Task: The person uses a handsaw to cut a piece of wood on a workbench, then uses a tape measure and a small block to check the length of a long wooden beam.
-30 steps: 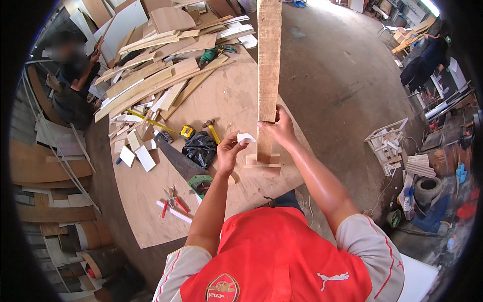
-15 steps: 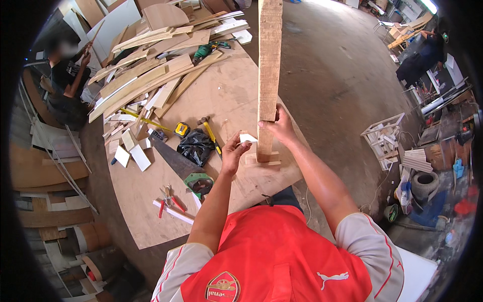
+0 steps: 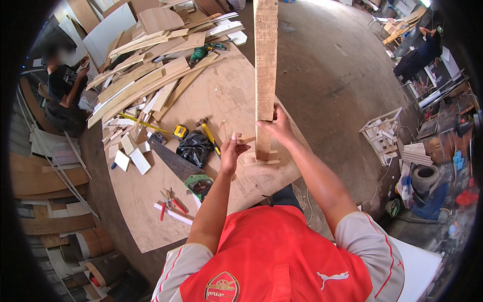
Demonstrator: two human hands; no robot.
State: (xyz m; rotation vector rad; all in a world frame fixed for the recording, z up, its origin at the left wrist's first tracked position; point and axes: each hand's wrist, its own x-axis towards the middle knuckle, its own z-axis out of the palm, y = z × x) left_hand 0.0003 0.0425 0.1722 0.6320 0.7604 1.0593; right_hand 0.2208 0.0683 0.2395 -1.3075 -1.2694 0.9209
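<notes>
A long rough wooden beam rises from the tabletop toward the upper edge of the view. Around its lower part, just below a step in the wood, my right hand is closed, with the thumb on the near face. Left of the beam, my left hand pinches a small flat piece of wood, seen nearly edge-on. Its tip is close to the beam's side; whether they touch I cannot tell. Short wooden strips lie at the beam's foot.
Left of my hands on the plywood table lie a hammer, tape measure, black plastic bag, handsaw and red-handled pliers. Boards and a green drill cover the far left. Two people work nearby.
My left hand has turned the small wood piece from its white face to a brown edge. My right hand keeps its hold on the beam. The person at left has changed arm position.
</notes>
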